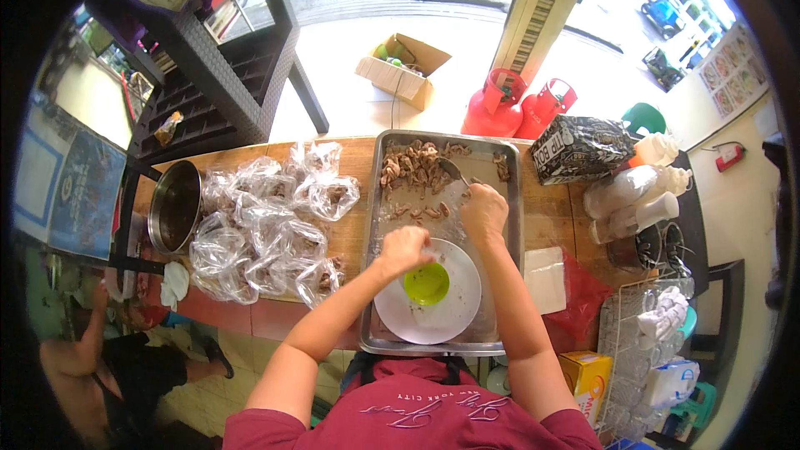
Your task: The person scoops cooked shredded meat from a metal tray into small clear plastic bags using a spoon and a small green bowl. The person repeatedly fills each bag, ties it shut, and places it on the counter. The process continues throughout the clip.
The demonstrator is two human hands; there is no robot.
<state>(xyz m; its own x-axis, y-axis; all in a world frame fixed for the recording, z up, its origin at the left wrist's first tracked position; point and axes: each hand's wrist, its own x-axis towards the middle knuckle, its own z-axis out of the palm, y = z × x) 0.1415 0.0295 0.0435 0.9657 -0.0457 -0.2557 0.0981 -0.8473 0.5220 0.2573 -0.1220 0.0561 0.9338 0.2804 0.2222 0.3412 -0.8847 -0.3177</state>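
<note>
My right hand [485,211] grips a metal spoon [451,170], its bowl in a pile of cooked, shredded brown meat [412,165]. The meat lies at the far end of a large metal tray [514,225], with smaller scraps scattered nearer. At the near end of the tray sits a white plate [459,315], dotted with crumbs. On that plate stands a small lime-green bowl [427,284], with no meat visible inside. My left hand [403,251] is at the bowl's far rim, fingers curled and blurred; whether they grip it cannot be told.
Left of the tray lie several knotted clear plastic bags [275,225] of brown food, beside a metal pot [175,206]. To the right are a box [581,153], squeeze bottles [637,200], a red plastic bag [578,294] and a wire rack [615,350]. A person [81,362] is at lower left.
</note>
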